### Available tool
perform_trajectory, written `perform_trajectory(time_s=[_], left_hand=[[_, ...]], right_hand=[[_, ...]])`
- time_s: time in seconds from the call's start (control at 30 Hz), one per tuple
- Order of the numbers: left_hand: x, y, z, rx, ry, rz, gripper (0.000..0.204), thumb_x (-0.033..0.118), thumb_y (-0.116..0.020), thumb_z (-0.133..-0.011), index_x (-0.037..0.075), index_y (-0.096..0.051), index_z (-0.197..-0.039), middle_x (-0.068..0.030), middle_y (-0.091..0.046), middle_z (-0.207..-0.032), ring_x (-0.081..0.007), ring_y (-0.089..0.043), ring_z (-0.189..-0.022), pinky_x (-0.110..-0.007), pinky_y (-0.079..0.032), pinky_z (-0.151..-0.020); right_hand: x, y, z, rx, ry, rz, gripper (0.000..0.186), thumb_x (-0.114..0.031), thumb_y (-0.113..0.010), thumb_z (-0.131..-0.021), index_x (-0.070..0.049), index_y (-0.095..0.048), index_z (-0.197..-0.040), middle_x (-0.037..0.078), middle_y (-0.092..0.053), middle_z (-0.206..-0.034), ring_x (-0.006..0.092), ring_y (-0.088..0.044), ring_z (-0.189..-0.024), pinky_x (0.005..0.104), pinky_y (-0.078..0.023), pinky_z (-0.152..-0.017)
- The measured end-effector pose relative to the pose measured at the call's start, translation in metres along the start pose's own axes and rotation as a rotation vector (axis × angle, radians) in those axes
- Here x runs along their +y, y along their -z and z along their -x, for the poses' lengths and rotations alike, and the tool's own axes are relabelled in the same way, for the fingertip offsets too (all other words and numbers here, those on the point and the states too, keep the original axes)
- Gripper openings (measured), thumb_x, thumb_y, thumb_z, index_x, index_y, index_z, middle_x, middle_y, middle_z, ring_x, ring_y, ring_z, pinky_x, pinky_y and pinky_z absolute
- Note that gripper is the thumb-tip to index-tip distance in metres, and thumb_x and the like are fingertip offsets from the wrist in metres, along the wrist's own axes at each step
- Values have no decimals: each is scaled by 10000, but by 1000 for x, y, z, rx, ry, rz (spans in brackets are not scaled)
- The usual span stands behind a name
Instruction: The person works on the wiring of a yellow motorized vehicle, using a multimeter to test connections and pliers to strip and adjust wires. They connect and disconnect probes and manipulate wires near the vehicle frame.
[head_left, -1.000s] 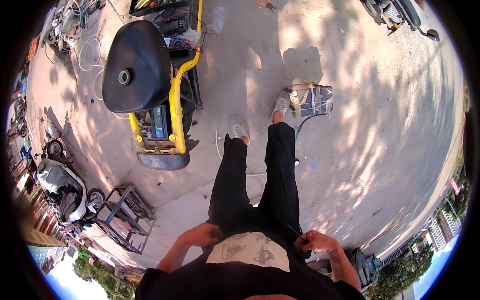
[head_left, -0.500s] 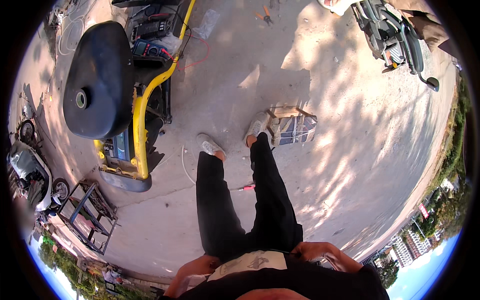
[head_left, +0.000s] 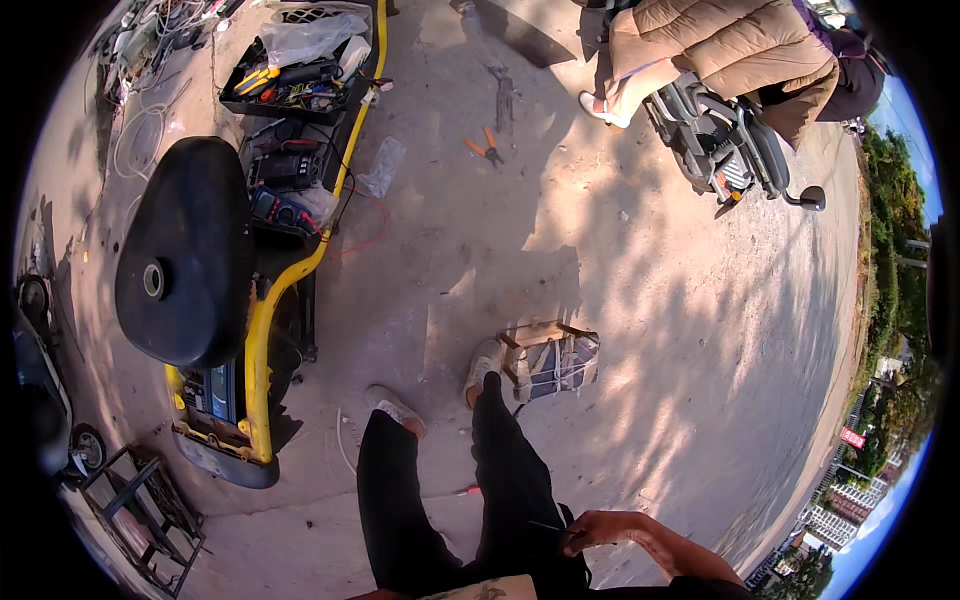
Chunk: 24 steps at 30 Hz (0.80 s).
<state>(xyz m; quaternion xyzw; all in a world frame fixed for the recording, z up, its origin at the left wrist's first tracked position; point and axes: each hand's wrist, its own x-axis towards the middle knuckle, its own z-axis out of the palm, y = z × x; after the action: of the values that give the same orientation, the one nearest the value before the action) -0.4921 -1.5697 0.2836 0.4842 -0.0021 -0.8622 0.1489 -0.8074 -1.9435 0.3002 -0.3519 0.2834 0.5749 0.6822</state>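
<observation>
**Thin rod at the right thigh, yellow-framed vehicle to the left**

Right hand (head_left: pixel 600 527) low in the picture, fingers curled around a thin dark rod or wire (head_left: pixel 545 524) pressed against the right thigh of the black trousers (head_left: pixel 500 470); too small to tell which, tip pointing left across the leg. Left hand out of view below the lower edge.

Just left of the thigh, on the concrete ground (head_left: pixel 640 300), a small red-handled screwdriver (head_left: pixel 465 491). Ahead of the legs, two light shoes, the right shoe (head_left: pixel 483 368) touching a small wooden stool (head_left: pixel 548 360) bound with cord, the left shoe (head_left: pixel 397 408) set apart to the left.

Further left, a yellow-framed vehicle (head_left: pixel 262 330) with a big black seat (head_left: pixel 185 250) tipped up beside it, red and black wiring exposed under the frame. At its far end a black tray of tools (head_left: pixel 290 85) with a clear plastic bag on top. Orange-handled pliers (head_left: pixel 482 147) lying alone on the ground beyond.

Top right, another person in a tan padded jacket (head_left: pixel 720 45) seated on a scooter (head_left: pixel 725 150), well apart from the legs
</observation>
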Motion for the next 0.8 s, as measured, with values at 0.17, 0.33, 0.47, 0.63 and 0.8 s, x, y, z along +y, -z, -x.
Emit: perform_trajectory(time_s=[0.17,0.33,0.47,0.63,0.8], left_hand=[[5,68,-60,476,-412,418,183,77,-662,-969,13,-654,-1141,-46,-689,-890,-126,-653,-841,-267,-517,-785],[68,214,-209,814,-713,543,261,135,-565,-1032,-25,-630,-1227,-95,-703,-927,-86,-514,-711,-240,-438,-667],[89,291,-314,736,-796,642,389,227,-583,-1039,-14,-548,-1343,-134,-690,-1081,-111,-536,-776,-260,-442,-681],[65,367,-403,722,-959,864,476,262,-599,-1034,32,-465,-1429,-142,-628,-1255,-140,-597,-928,-281,-488,-772],[38,409,-446,748,-1291,1081,451,260,-602,-1031,85,-473,-1426,-111,-584,-1329,-176,-591,-1075,-318,-507,-886]], right_hand=[[-36,204,-111,1329,326,652,178,-126,-644,-934,4,-728,-1024,177,-670,-971,404,-654,-906,445,-516,-790],[-65,392,-250,1417,340,1060,365,-242,-552,-1019,-11,-629,-1291,165,-587,-1269,380,-565,-1099,466,-458,-956],[-29,442,-281,1257,282,1113,443,-332,-484,-1052,67,-664,-1118,226,-641,-997,400,-545,-939,485,-439,-863],[32,463,-282,1233,201,521,446,-410,-443,-1092,-42,-684,-1160,24,-465,-719,138,-443,-667,317,-389,-664],[110,477,-256,1292,162,751,458,-411,-444,-1085,0,-599,-956,133,-504,-899,249,-458,-822,363,-372,-803]])
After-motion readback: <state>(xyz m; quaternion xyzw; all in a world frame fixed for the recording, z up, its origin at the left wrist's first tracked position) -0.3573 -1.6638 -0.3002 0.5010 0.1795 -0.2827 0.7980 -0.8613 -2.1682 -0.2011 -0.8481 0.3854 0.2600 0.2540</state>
